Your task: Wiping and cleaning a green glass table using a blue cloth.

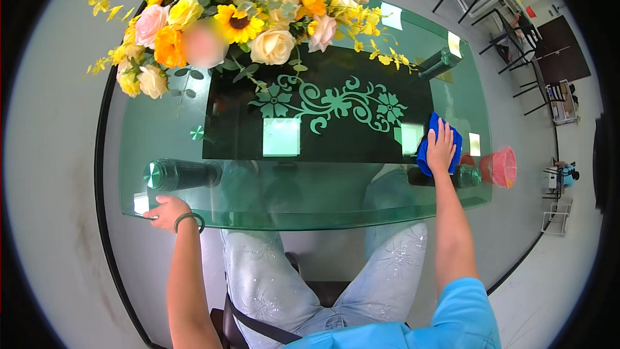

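Note:
My right hand [441, 149] lies over a bunched blue cloth [422, 159], holding it against the glass tabletop with the fingers stretched out. The cloth is at the right end of the table's dark panel [232, 140], which bears a green floral scroll pattern. At the front left corner, my left hand [168, 212] touches the edge of the glass table [310, 194], a bracelet on its wrist. Whether those fingers grip the edge or only rest there is unclear. Under the glass, the legs of the seated wearer show through.
A large arrangement of artificial flowers [271, 46] covers the table's far left part. Dark cylindrical table legs [186, 174] show through the glass. A pink basket [499, 167] stands beyond the right edge. Farther right are black chairs [508, 34], white racks [557, 215] and people.

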Available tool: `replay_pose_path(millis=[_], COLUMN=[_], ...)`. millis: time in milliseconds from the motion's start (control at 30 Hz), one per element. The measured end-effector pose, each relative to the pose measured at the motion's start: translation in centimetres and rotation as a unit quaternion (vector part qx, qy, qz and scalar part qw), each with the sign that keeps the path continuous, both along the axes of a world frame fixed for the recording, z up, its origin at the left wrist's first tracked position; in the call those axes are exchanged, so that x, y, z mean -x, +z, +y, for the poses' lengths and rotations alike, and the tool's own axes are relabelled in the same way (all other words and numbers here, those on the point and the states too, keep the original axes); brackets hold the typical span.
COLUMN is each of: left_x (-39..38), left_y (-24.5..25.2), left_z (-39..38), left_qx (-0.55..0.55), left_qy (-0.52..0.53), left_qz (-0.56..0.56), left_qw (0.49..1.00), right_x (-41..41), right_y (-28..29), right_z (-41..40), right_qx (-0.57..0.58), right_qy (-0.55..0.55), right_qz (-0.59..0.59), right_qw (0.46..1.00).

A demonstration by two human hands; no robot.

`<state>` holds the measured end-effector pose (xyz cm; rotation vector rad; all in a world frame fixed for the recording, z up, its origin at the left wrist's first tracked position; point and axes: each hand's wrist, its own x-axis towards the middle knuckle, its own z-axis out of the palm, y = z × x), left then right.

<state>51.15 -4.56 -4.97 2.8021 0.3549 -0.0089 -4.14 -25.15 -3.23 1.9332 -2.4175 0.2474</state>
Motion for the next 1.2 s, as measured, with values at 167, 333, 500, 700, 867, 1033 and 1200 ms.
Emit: replay_pose_path(millis=[167,333,500,700,867,1033,1200], left_x=[0.4,0.3,0.5,-1.3,8.7,22.9,30.5], left_y=[0.8,0.1,1.2,-0.7,4.1,8.0,5.7], left_z=[-0.3,-0.2,0.4,4.7,5.1,-0.9,-4.9], left_qx=[0.029,0.041,0.086,0.341,0.302,0.192,0.217], left_qy=[-0.001,0.005,-0.023,-0.092,-0.505,-0.787,-0.857], left_qz=[0.003,-0.032,0.017,-0.007,-0.177,-0.049,-0.027], left_qw=[1.000,0.999,0.996,0.936,0.789,0.585,0.466], right_x=[-5.3,-13.1,-14.8,-14.1,-15.7,-15.1,-14.3], right_y=[0.2,3.5,7.6,5.6,2.7,2.6,2.9], right_z=[2.1,7.7,10.3,11.6,11.3,11.7,12.6], right_qx=[-0.007,-0.066,-0.129,0.028,0.045,0.009,-0.079], right_qy=[0.069,0.441,0.603,0.382,0.293,0.341,0.440], right_qz=[0.017,-0.014,-0.085,-0.256,-0.170,-0.091,-0.012], right_qw=[0.997,0.895,0.783,0.888,0.940,0.936,0.895])
